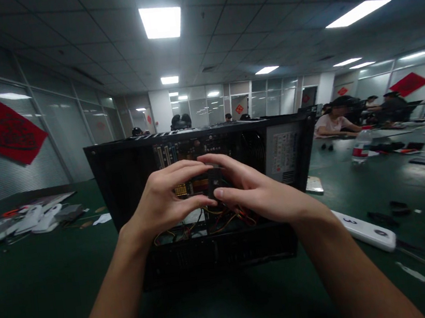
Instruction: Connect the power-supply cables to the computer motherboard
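Note:
A black computer case [205, 254] stands in front of me with its open side facing me, showing the boards and wiring inside. In front of that opening I hold a small dark, squarish part [215, 182] whose exact kind I cannot make out. My right hand [247, 185] grips it between thumb and fingers. The fingertips and thumb tip of my left hand [173, 190] meet its left edge, the hand curved in a C shape. Red, yellow and black cables [243, 217] lie below the hands in the case. A power supply [284, 154] with a white label sits at its right.
The case rests on a dark green table [64, 283]. A white power strip [367, 232] and black scraps lie at right, near a water bottle [362, 144]. White and grey items [44, 217] are piled at left. A person [336, 119] sits across the table.

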The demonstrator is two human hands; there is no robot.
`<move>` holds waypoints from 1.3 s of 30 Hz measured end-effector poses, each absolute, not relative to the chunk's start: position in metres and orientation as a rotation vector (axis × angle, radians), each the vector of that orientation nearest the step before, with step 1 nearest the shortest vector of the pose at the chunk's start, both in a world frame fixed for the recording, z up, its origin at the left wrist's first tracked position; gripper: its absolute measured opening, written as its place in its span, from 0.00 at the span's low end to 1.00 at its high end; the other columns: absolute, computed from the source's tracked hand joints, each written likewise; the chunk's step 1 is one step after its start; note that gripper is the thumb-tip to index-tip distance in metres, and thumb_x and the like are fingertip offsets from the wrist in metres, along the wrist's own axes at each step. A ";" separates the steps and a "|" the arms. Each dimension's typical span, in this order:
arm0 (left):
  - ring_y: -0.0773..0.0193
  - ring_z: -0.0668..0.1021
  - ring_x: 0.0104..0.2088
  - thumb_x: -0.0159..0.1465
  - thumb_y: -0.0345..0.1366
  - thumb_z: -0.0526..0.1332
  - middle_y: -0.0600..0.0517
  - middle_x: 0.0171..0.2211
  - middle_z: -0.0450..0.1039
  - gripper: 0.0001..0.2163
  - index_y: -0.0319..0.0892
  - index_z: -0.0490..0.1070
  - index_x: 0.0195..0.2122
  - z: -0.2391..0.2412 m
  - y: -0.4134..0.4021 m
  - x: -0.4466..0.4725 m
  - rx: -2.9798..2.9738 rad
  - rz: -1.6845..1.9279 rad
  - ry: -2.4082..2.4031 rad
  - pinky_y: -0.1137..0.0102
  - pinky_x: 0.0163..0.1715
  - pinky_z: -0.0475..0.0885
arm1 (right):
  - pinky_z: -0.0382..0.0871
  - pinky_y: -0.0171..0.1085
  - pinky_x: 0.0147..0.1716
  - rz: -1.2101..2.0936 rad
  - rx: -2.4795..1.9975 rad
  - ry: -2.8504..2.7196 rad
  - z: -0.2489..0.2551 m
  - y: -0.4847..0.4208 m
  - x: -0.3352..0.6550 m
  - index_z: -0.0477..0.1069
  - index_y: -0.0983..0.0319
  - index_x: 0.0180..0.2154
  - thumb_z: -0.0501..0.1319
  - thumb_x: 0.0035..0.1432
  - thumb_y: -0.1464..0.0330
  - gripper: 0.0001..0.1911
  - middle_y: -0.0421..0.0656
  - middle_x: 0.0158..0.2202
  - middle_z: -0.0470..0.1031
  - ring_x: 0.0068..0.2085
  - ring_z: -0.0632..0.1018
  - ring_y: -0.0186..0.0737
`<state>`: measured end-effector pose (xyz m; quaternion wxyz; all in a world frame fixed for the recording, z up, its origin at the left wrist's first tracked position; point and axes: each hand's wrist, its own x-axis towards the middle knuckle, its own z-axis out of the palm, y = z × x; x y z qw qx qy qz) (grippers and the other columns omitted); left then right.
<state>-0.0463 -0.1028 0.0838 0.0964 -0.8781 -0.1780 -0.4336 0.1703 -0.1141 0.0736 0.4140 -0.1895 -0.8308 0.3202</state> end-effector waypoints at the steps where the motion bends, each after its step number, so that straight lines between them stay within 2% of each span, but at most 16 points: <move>1: 0.54 0.80 0.48 0.56 0.43 0.71 0.43 0.47 0.79 0.22 0.41 0.76 0.51 0.083 -0.102 -0.046 -2.609 -1.280 -0.536 0.63 0.50 0.76 | 0.50 0.46 0.68 0.800 -0.481 -2.088 0.074 -0.114 0.170 0.56 0.56 0.66 0.61 0.63 0.67 0.31 0.44 0.69 0.56 0.69 0.57 0.44; 10: 0.54 0.77 0.54 0.58 0.42 0.70 0.42 0.54 0.75 0.25 0.42 0.71 0.57 0.075 -0.094 -0.043 -2.674 -1.286 -0.554 0.60 0.53 0.74 | 0.46 0.45 0.69 0.774 -0.565 -2.093 0.074 -0.114 0.173 0.53 0.57 0.67 0.59 0.63 0.66 0.33 0.44 0.70 0.52 0.70 0.54 0.44; 18: 0.54 0.78 0.52 0.60 0.42 0.69 0.42 0.51 0.77 0.23 0.38 0.72 0.54 0.075 -0.093 -0.043 -2.662 -1.296 -0.521 0.63 0.53 0.74 | 0.44 0.50 0.69 0.775 -0.671 -2.080 0.074 -0.113 0.170 0.53 0.58 0.67 0.58 0.61 0.67 0.34 0.43 0.70 0.54 0.70 0.54 0.48; 23: 0.55 0.77 0.53 0.61 0.41 0.67 0.42 0.52 0.75 0.23 0.38 0.70 0.56 0.074 -0.091 -0.044 -2.648 -1.238 -0.552 0.62 0.54 0.73 | 0.49 0.47 0.68 0.758 -0.661 -2.088 0.074 -0.111 0.169 0.52 0.59 0.68 0.55 0.61 0.68 0.34 0.43 0.70 0.53 0.69 0.56 0.45; 27: 0.56 0.74 0.56 0.64 0.39 0.65 0.41 0.56 0.72 0.24 0.38 0.66 0.60 0.073 -0.091 -0.044 -2.653 -1.155 -0.586 0.61 0.57 0.71 | 0.46 0.46 0.69 0.745 -0.682 -2.074 0.074 -0.110 0.170 0.53 0.59 0.67 0.54 0.61 0.68 0.33 0.43 0.70 0.53 0.70 0.53 0.44; 31: 0.56 0.73 0.58 0.66 0.39 0.63 0.41 0.57 0.70 0.24 0.37 0.64 0.61 0.074 -0.094 -0.043 -2.663 -1.119 -0.601 0.62 0.58 0.70 | 0.47 0.48 0.69 0.782 -0.684 -2.046 0.074 -0.110 0.170 0.54 0.56 0.67 0.55 0.61 0.68 0.33 0.41 0.70 0.54 0.70 0.54 0.46; 36: 0.57 0.73 0.58 0.66 0.38 0.63 0.41 0.57 0.70 0.24 0.36 0.64 0.62 0.074 -0.093 -0.042 -2.672 -1.101 -0.588 0.63 0.58 0.70 | 0.48 0.47 0.68 0.781 -0.676 -2.045 0.075 -0.112 0.170 0.54 0.58 0.66 0.55 0.58 0.69 0.34 0.43 0.69 0.55 0.69 0.55 0.46; 39: 0.56 0.73 0.58 0.65 0.38 0.64 0.41 0.57 0.70 0.25 0.36 0.64 0.61 0.074 -0.093 -0.044 -2.664 -1.099 -0.575 0.63 0.58 0.70 | 0.55 0.46 0.66 0.787 -0.665 -2.048 0.075 -0.114 0.170 0.54 0.59 0.66 0.55 0.58 0.70 0.34 0.44 0.69 0.56 0.66 0.61 0.46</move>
